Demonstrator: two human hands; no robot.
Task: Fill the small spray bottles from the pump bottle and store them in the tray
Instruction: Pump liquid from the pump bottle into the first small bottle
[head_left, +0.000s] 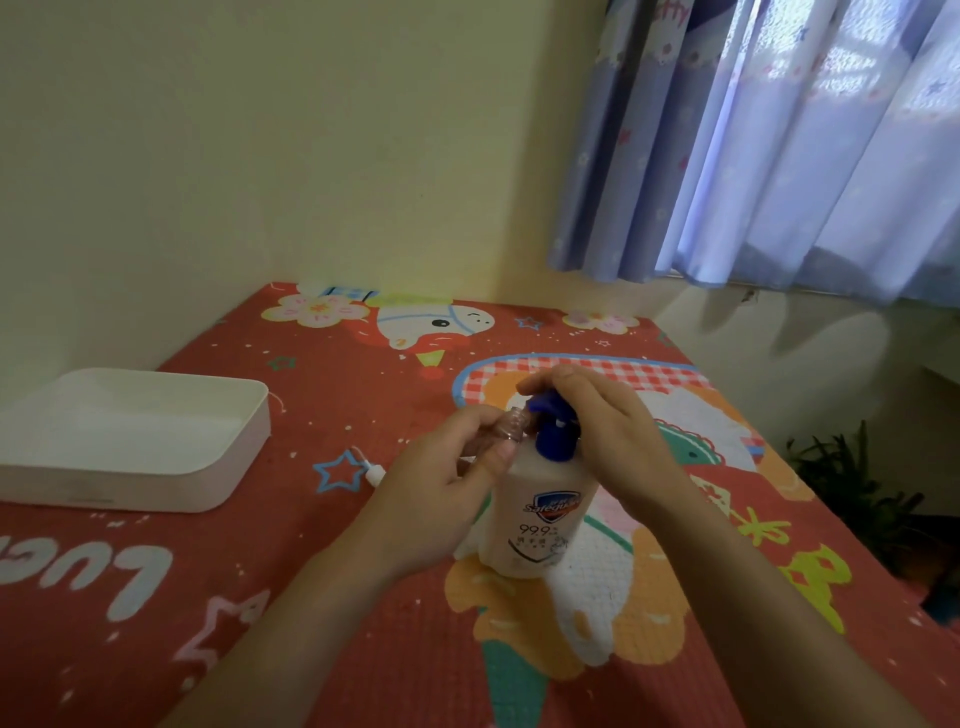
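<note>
Head view: the left hand (447, 499) grips a small spray bottle (506, 426), its fingers curled round the clear body, and tilts the open neck up to the spout of the pump bottle (540, 499). The pump bottle stands upright on the worktop (363, 597), which is covered in a red cartoon-print mat. The right hand (608, 441) lies over the blue pump head (550, 415) with its fingers fairly straight and together, pressing or about to press — which, I cannot tell.

The step in hand looks like the filling of the first small bottle. No liquid can be made out in it, though it is small and partly hidden by the left thumb. A little white spray cap (374, 472) with its dip tube lies on the mat just left of the left hand, presumably belonging to this bottle. The white tray (218, 467) sits well apart at the left edge, nothing visible in it.

The next move calls for keeping the narrow neck directly under the spout while the pump goes down slowly — a quick stroke could send soap over the rim. After that, the cap goes on and the bottle into the tray.
</note>
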